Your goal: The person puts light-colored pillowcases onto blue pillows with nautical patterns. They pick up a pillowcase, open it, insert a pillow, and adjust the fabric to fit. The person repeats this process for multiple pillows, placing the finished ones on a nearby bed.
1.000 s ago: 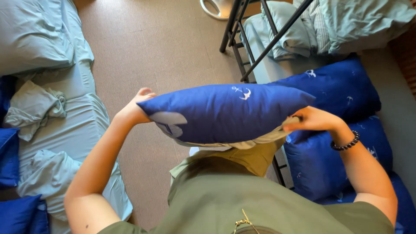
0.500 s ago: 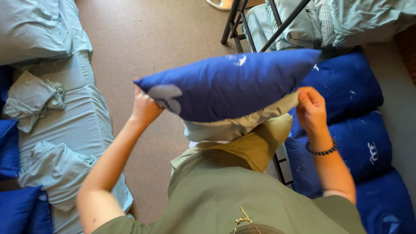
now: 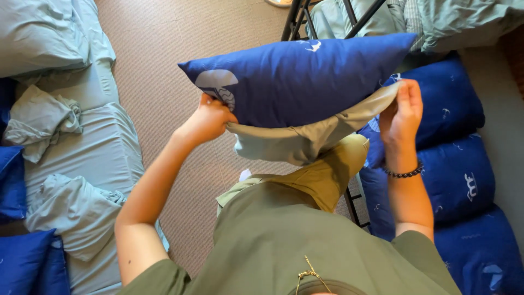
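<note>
Head view: your left hand (image 3: 210, 119) raised, fingers clenched on the grey-green pillowcase (image 3: 305, 136) edge, your right hand (image 3: 403, 112) pinching its other corner, blue pillow (image 3: 297, 79) held chest-high above the carpet, case bunched beneath it.

Hands: two, a left hand (image 3: 210, 120) and a right hand (image 3: 403, 112), both belonging to the person wearing the camera.
Blue pillows held up: one, a dark blue pillow (image 3: 297, 79) with pale prints.
Pale green pillowcases at that pillow: one pillowcase (image 3: 305, 136), hanging under it.
Blue pillows stacked at the right: three visible, upper (image 3: 453, 104), middle (image 3: 464, 180), lower (image 3: 486, 257).
Blue pillows at the left edge: at least two, one (image 3: 11, 183) partly cut off and one (image 3: 24, 265) near the bottom corner.
Crumpled pale green cloths on the left: two, upper (image 3: 41, 120) and lower (image 3: 73, 210).
Beaded bracelets: one bracelet (image 3: 404, 173).
Black metal frames: one frame (image 3: 299, 19).
</note>
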